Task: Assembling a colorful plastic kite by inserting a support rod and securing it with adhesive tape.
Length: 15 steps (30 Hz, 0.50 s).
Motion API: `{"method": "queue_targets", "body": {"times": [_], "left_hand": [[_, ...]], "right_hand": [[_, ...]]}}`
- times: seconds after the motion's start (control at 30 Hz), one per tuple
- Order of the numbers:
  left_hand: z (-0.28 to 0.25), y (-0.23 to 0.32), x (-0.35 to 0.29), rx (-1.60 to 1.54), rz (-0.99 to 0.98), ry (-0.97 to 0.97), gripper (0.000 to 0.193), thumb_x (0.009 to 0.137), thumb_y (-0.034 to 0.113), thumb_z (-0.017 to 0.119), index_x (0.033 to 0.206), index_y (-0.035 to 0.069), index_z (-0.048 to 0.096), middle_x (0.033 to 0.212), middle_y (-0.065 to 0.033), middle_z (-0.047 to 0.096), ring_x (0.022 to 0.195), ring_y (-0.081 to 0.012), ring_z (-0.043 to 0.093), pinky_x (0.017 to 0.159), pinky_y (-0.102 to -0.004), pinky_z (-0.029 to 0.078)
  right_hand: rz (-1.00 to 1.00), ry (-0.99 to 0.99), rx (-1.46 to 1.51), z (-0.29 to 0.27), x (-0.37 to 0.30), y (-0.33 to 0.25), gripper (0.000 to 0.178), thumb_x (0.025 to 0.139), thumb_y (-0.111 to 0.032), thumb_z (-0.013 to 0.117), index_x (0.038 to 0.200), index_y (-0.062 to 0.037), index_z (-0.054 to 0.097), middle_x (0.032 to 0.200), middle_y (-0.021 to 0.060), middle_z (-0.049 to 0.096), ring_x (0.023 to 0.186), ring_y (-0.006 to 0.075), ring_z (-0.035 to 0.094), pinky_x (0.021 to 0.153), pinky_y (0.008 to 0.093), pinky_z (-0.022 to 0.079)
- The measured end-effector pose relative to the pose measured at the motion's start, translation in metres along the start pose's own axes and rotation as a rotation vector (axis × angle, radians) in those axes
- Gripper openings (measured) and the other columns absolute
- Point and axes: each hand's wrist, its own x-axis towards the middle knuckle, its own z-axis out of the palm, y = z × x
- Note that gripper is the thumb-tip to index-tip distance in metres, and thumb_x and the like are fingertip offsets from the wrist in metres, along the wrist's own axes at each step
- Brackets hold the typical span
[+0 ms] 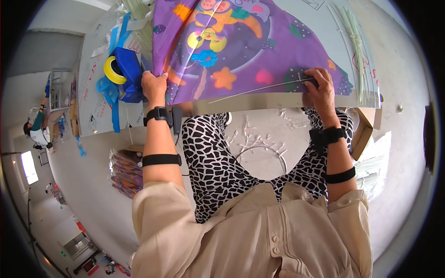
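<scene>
The glossy purple cartoon-printed sheet [241, 55], upper centre, lies opened out — left hand [154, 87] pinching its left edge, right hand [323, 88] curled at a thin white rod [259, 90], its grip unclear — the rod seemingly not yet fastened.

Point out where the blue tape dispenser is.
In the head view, the blue tape dispenser sits on the tabletop, upper left, just left of the left hand.

Red lettering [103, 109] on the pale tabletop [327, 39] is too blurred to read.
</scene>
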Motion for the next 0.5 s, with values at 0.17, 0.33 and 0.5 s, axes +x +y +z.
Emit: {"method": "queue_targets", "body": {"times": [0.17, 0.33, 0.5], "left_hand": [[-0.001, 0.002, 0.007, 0.088, -0.053, -0.037, 0.032, 0.078, 0.025, 0.072, 0.094, -0.002, 0.064, 0.101, -0.0231, 0.065, 0.097, -0.0397, 0.062, 0.083, -0.0444, 0.050], [-0.003, 0.006, 0.001, 0.188, -0.048, -0.003, 0.026, 0.082, 0.021, 0.067, 0.093, -0.003, 0.064, 0.101, -0.0234, 0.065, 0.097, -0.0404, 0.062, 0.083, -0.0454, 0.049], [-0.002, 0.005, -0.001, 0.330, 0.071, 0.041, 0.026, 0.084, 0.018, 0.061, 0.097, -0.004, 0.059, 0.100, -0.0263, 0.064, 0.094, -0.0420, 0.063, 0.082, -0.0461, 0.051]], "right_hand": [[0.003, 0.000, 0.005, 0.002, 0.000, -0.003, 0.025, 0.072, -0.004, 0.067, 0.097, -0.0083, 0.065, 0.102, 0.0067, 0.060, 0.100, 0.0293, 0.056, 0.090, 0.0386, 0.043], [-0.014, -0.010, 0.011, 0.012, -0.002, -0.008, 0.022, 0.073, -0.007, 0.067, 0.095, -0.0080, 0.065, 0.102, 0.0065, 0.060, 0.099, 0.0287, 0.056, 0.089, 0.0382, 0.043], [-0.021, 0.045, 0.005, 0.019, -0.005, -0.013, 0.019, 0.074, -0.009, 0.067, 0.093, -0.0080, 0.065, 0.100, 0.0068, 0.060, 0.098, 0.0284, 0.056, 0.088, 0.0389, 0.042]]}}
